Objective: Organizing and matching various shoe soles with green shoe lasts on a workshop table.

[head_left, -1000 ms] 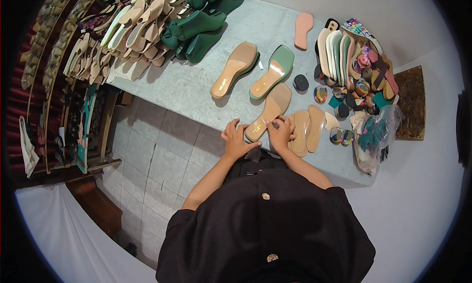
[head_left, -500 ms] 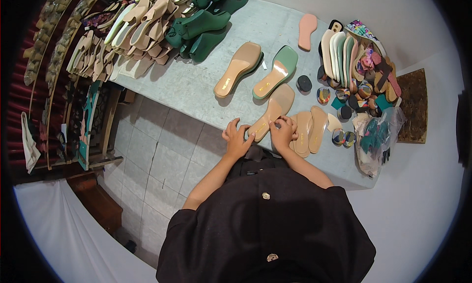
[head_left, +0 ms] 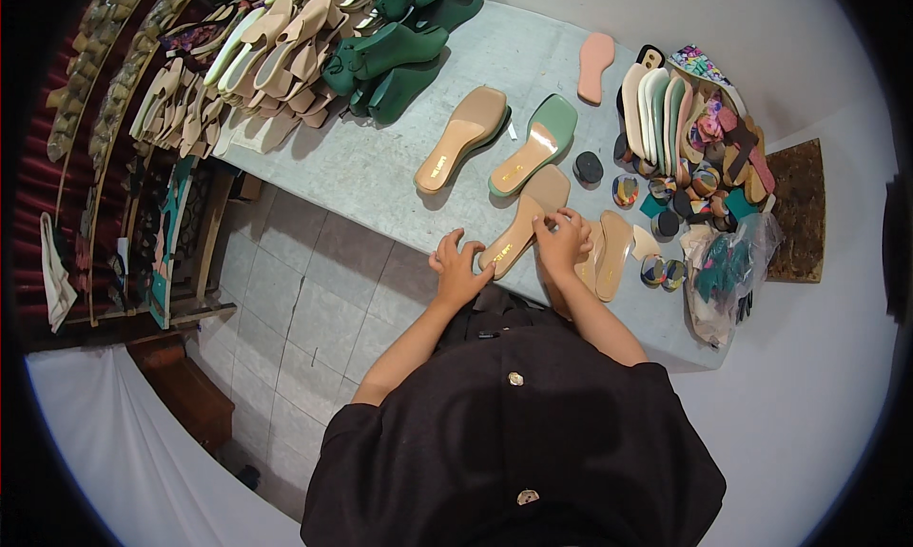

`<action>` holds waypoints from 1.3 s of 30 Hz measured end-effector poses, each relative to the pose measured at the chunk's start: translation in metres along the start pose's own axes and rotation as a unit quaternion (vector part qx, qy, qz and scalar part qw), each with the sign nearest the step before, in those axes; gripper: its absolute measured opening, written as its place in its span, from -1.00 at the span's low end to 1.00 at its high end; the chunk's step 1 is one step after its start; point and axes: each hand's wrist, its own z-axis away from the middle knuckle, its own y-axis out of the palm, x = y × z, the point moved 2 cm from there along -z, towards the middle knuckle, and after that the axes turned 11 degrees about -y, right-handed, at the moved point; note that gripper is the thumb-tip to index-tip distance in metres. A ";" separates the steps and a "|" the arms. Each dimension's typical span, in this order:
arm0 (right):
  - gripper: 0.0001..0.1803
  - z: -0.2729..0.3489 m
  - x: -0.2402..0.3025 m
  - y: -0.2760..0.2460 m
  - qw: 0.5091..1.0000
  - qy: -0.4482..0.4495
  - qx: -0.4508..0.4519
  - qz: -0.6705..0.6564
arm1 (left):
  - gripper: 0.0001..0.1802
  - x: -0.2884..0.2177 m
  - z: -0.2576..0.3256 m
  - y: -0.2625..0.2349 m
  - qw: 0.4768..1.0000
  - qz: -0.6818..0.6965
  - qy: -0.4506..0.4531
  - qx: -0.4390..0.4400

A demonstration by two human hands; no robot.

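Note:
A beige sandal sole [head_left: 519, 225], wide and squared at the toe, lies slanted at the table's near edge with its heel toward me. My left hand [head_left: 460, 267] is at the heel, its fingers curved and thumb against the edge. Bent over the middle of the sole's right side, my right hand [head_left: 565, 244] has thumb and fingertips pressed on it. Beige insoles [head_left: 614, 252] lie just right of that hand, partly covered by it. Beyond are a beige-topped sandal sole [head_left: 463, 138] and a green sole with a beige heel part [head_left: 538, 143].
Green shoe lasts [head_left: 395, 67] and piled beige sandals [head_left: 285, 57] occupy the far left. To the right are a pink insole [head_left: 595, 68], a row of upright soles [head_left: 656, 114], a black round piece [head_left: 589, 167], patterned rolls and a plastic bag [head_left: 728, 271].
My right hand has slid up along the sole, away from me, and turned over its right edge. The left hand stays at the heel. The sole has barely moved.

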 end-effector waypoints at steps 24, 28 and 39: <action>-0.71 -0.019 -0.005 -0.006 0.993 -0.057 -0.022 0.097 | -0.59 -0.013 -0.011 -0.007 0.989 -0.069 0.084 0.100; -0.65 -0.021 -0.012 0.011 0.943 -0.273 0.126 0.141 | -0.50 -0.020 -0.021 0.012 0.972 -0.103 0.172 0.122; -0.40 -0.004 -0.017 0.019 0.912 -0.291 0.200 0.208 | -0.39 -0.026 -0.014 0.021 0.950 -0.156 0.260 0.074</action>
